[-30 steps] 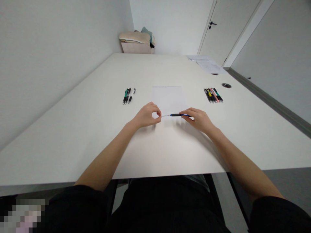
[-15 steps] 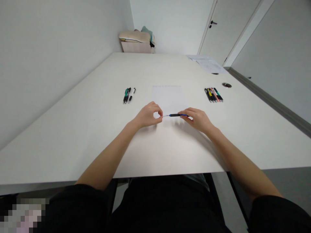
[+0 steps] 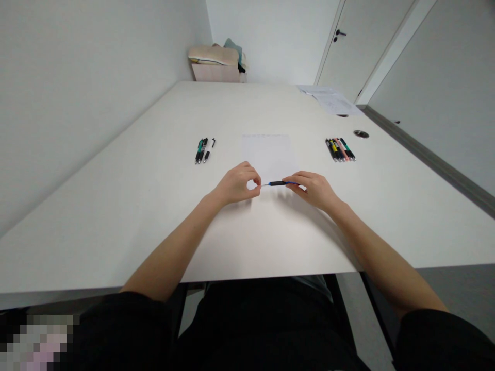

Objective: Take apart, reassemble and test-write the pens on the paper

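Observation:
My right hand (image 3: 311, 187) is closed around the blue back part of a pen, whose black grip (image 3: 276, 183) points left. From the pen's front end a thin pale ink refill (image 3: 265, 185) sticks out. My left hand (image 3: 240, 184) pinches the refill's outer end between thumb and forefinger, the other fingers curled. Its very tip is hidden in the fingertips. Both hands are just above the table, in front of a sheet of paper (image 3: 266, 154).
On the left lie several pens (image 3: 201, 150) and small loose pen parts (image 3: 213, 142). To the right is a row of coloured pens (image 3: 340, 150). Papers (image 3: 330, 99) and a round cable hole (image 3: 361, 134) are at the table's far right. Folded cloths (image 3: 214, 54) sit on a box beyond.
My left hand has shifted slightly right, so a shorter length of refill shows between its fingertips and the pen. The right hand has hardly moved.

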Demonstrator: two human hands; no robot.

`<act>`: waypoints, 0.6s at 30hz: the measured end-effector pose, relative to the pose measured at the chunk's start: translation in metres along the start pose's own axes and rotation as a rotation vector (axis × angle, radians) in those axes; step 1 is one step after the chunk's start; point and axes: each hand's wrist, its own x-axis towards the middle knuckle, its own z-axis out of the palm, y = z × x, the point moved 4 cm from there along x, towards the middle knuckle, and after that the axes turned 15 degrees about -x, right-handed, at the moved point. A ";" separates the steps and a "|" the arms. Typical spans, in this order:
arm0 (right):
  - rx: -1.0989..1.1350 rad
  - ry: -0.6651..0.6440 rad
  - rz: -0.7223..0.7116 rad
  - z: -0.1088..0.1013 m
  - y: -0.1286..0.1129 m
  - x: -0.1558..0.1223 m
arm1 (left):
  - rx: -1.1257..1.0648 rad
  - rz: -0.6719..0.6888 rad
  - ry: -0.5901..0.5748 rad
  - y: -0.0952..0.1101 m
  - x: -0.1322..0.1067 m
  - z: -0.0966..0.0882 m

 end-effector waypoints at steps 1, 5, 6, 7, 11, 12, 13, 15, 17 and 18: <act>0.007 0.000 0.003 0.000 0.000 0.000 | 0.006 0.001 0.008 0.000 0.000 0.000; 0.046 -0.010 -0.006 0.002 -0.002 0.000 | 0.011 0.015 0.021 0.001 0.000 0.003; 0.051 -0.013 -0.010 0.003 -0.003 0.000 | 0.008 0.019 0.022 0.002 0.001 0.004; 0.053 -0.014 -0.013 0.004 -0.003 0.000 | 0.004 0.021 0.024 0.002 0.001 0.005; 0.050 -0.001 -0.021 0.006 -0.004 0.000 | -0.024 0.020 0.053 0.004 0.000 0.006; 0.053 0.001 -0.019 0.006 -0.004 0.000 | -0.032 0.023 0.062 0.004 0.000 0.006; 0.056 0.003 -0.016 0.005 -0.003 -0.001 | -0.038 0.027 0.069 0.004 0.000 0.006; 0.059 0.002 -0.008 0.005 -0.002 -0.001 | -0.038 0.034 0.075 0.004 -0.001 0.005; 0.058 0.003 0.001 0.005 -0.002 -0.001 | -0.023 0.030 0.067 0.003 -0.001 0.005; 0.059 0.004 0.004 0.004 -0.002 -0.001 | -0.014 0.028 0.060 0.002 -0.001 0.005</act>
